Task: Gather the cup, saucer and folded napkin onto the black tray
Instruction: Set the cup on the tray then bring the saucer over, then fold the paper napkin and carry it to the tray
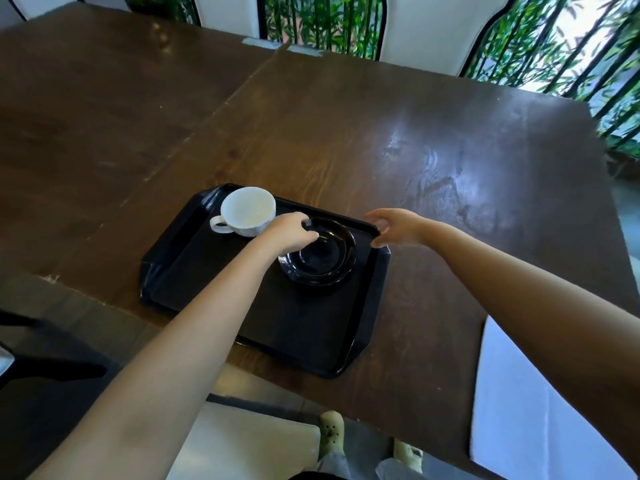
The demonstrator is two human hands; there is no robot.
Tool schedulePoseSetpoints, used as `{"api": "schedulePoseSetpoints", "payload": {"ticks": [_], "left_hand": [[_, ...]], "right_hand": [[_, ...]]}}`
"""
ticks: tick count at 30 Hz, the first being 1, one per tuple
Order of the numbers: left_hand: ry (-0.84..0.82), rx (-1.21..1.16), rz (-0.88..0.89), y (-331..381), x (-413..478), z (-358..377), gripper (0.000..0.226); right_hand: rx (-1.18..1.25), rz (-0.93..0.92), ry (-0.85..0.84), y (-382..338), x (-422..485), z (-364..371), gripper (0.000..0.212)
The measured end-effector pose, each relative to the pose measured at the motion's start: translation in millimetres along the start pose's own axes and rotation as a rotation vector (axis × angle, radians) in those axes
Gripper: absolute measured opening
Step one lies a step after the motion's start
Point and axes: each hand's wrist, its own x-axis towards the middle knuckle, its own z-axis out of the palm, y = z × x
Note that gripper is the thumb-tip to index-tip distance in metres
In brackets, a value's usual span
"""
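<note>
Your left hand (289, 232) reaches across the black tray (194, 271) and pinches the near-left rim of the black saucer (325, 261), fingers curled over the edge and thumb underneath, so that side of the saucer looks slightly tipped up. Your right hand (391, 226) is at the tray's far right corner, fingers loosely spread and curved around the rim; whether it actually grips the rim or only touches it cannot be told. The saucer sits in the far right part of the tray, empty. The white cup (247, 211) stands upright in the tray's far left corner, its handle pointing left, just beside your left hand and apart from the saucer. The tray lies at an angle on the dark wooden bench (450, 161), close to its near edge. A white cloth (512, 393), which may be the napkin, lies on the bench's near right corner, well apart from the tray. Beyond the bench stand pale chair backs (426, 32) and green bamboo (325, 19).
</note>
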Motion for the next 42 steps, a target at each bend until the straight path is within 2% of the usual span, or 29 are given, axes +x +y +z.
{"api": "schedulePoseSetpoints", "payload": {"ticks": [5, 12, 21, 23, 25, 26, 28, 30, 33, 37, 42], "left_hand": [[-0.018, 0.008, 0.077, 42, -8, 6, 0.054], [-0.093, 0.057, 0.15, 104, -28, 50, 0.055], [-0.136, 0.093, 0.171, 182, -73, 164, 0.051], [-0.163, 0.113, 0.178, 194, -87, 196, 0.044], [-0.215, 0.143, 0.185, 203, -102, 227, 0.034], [-0.228, 0.153, 0.185, 206, -109, 241, 0.037], [-0.193, 0.157, 0.175, 210, -124, 267, 0.044], [-0.112, 0.152, 0.194, 213, -145, 293, 0.041], [-0.056, 0.245, 0.305, 221, -184, 333, 0.037], [-0.021, 0.337, 0.358, 229, -219, 378, 0.059], [0.041, 0.57, 0.434, 227, -228, 391, 0.068]], "right_hand": [[-0.059, 0.016, -0.078, 22, -36, -19, 0.071], [-0.065, 0.07, -0.05, 81, -94, -29, 0.065], [-0.042, 0.171, -0.083, 202, -184, 7, 0.062], [-0.054, 0.196, -0.085, 229, -205, 18, 0.061], [-0.089, 0.211, -0.052, 254, -224, 28, 0.059], [-0.111, 0.218, -0.021, 265, -232, 33, 0.059], [-0.153, 0.248, 0.046, 283, -247, 43, 0.058], [-0.164, 0.286, 0.098, 296, -259, 50, 0.054], [-0.132, 0.289, 0.128, 309, -271, 59, 0.046], [-0.116, 0.256, 0.193, 319, -285, 71, 0.043], [-0.099, 0.195, 0.26, 332, -311, 94, 0.043]]}}
